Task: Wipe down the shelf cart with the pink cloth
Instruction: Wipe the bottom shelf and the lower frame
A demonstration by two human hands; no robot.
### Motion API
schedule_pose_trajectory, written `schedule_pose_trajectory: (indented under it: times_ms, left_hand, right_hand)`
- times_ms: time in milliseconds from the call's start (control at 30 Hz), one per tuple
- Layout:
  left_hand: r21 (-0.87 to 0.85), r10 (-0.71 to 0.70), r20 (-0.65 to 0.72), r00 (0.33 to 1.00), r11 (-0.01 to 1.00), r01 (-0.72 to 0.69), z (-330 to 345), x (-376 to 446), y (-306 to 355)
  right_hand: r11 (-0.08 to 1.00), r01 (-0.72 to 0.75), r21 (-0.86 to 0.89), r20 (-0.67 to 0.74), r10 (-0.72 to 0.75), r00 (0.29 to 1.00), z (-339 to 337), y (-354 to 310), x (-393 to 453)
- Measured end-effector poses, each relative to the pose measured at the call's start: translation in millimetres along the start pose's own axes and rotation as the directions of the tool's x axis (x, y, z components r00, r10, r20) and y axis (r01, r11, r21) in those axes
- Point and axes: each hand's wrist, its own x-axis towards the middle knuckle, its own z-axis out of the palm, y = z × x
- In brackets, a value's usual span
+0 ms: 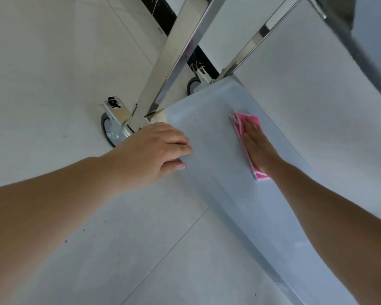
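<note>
**Entry: shelf cart, lowest shelf, under wiping**

Markings: we find no readable brand or label. A dark mark sits on the near caster bracket (117, 111), too blurred for us to read.

Hidden or cut off: the shelf cart (218, 172) runs out of view at the lower right; its upper shelf (343, 31) is cropped at the top right edge. Much of the cloth lies under the palm. The far caster (194, 85) shows only partly behind the shelf corner.

Task item: the pink cloth (248, 125) is folded to a long strip, pink with a white pattern, lying flat on the pale grey bottom shelf towards its far end.

Hands: our right hand (256, 146) presses on the cloth, fingers straight and together. Our left hand (150, 150) grips the shelf's near edge beside the steel post (174, 53), fingers curled over the rim, thumb below.

Surroundings: pale tiled floor (53, 62) with a black strip (163, 14).
</note>
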Motion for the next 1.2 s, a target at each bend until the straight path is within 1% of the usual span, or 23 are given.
schedule_pose_trajectory:
  times_ms: [67, 233, 367, 467, 567, 633, 667, 700, 767, 833, 900, 1000, 1067, 1133, 1167, 1200]
  left_hand:
    - [-0.006, -0.015, -0.016, 1.000, 1.000, 0.014, 2.2, 0.3, -1.4]
    - [-0.034, -0.024, -0.031, 0.999, 0.999, 0.023, 4.2, 0.2, -0.7]
    - [-0.045, -0.034, -0.049, 0.998, 0.998, 0.032, 5.5, 0.1, -2.0]
    - [-0.055, -0.037, -0.039, 0.999, 0.998, 0.035, 6.7, -0.3, -2.5]
    - [-0.051, -0.042, -0.034, 0.999, 0.998, 0.040, 6.5, -1.7, -2.2]
    - [-0.059, -0.050, -0.032, 0.998, 0.997, 0.048, 5.7, -1.1, -1.5]
    - [-0.064, -0.051, -0.030, 0.998, 0.997, 0.049, 4.8, -0.5, -1.2]
    - [-0.062, -0.053, -0.028, 0.998, 0.997, 0.051, 3.8, -0.2, -0.8]
    - [-0.058, -0.059, -0.020, 0.998, 0.997, 0.058, 2.2, -0.5, 1.3]
    - [-0.057, -0.065, -0.025, 0.998, 0.996, 0.063, 1.6, -1.0, 3.7]
    - [-0.046, -0.060, -0.047, 0.997, 0.997, 0.058, 2.3, -0.6, 4.3]
    - [-0.060, -0.059, -0.045, 0.997, 0.997, 0.057, 1.6, 0.4, 3.1]
    - [-0.082, -0.043, -0.010, 0.999, 0.996, 0.042, -1.9, 1.9, -0.8]
    - [-0.097, -0.016, 0.034, 0.999, 0.995, 0.019, -5.5, 3.2, -6.1]
    - [-0.096, 0.001, 0.044, 0.999, 0.995, 0.003, -6.6, 3.3, -8.6]
    - [-0.093, 0.015, 0.045, 0.999, 0.996, -0.011, -6.6, 3.1, -10.8]
  right_hand:
    - [0.996, -0.077, 0.049, -0.002, 0.077, 0.997, -0.3, 18.5, 18.4]
    - [0.967, -0.194, 0.168, -0.054, 0.205, 0.977, -3.2, 45.3, 55.6]
    - [0.959, -0.231, 0.164, -0.102, 0.250, 0.963, -3.9, 49.3, 73.9]
    - [0.955, -0.258, 0.144, -0.093, 0.273, 0.958, -2.1, 49.5, 80.8]
    - [0.955, -0.247, 0.165, -0.084, 0.263, 0.961, 2.1, 43.4, 77.8]
    - [0.963, -0.196, 0.185, -0.091, 0.215, 0.972, 2.6, 25.2, 73.4]
    - [0.980, -0.139, 0.141, -0.100, 0.154, 0.983, 4.1, 13.1, 71.0]
    - [0.997, -0.061, 0.054, -0.109, 0.067, 0.992, 6.1, -0.5, 69.5]
    - [0.987, 0.097, -0.126, -0.101, -0.110, 0.989, 11.4, -28.2, 69.2]
    - [0.972, 0.157, -0.177, -0.086, -0.174, 0.981, 14.3, -49.5, 69.6]
    - [0.968, 0.178, -0.178, -0.057, -0.191, 0.980, 12.2, -56.9, 69.5]
    - [0.972, 0.181, -0.149, -0.012, -0.185, 0.983, 6.4, -49.0, 71.4]
    - [0.985, 0.133, -0.107, -0.018, -0.136, 0.991, 3.2, -40.3, 79.0]
    - [0.998, 0.047, -0.042, -0.047, -0.049, 0.998, 0.3, -28.8, 87.6]
    - [0.999, 0.016, -0.035, -0.056, -0.018, 0.998, -1.4, -22.2, 92.3]
    - [0.998, -0.002, -0.070, -0.061, -0.002, 0.998, -2.2, -14.9, 97.5]
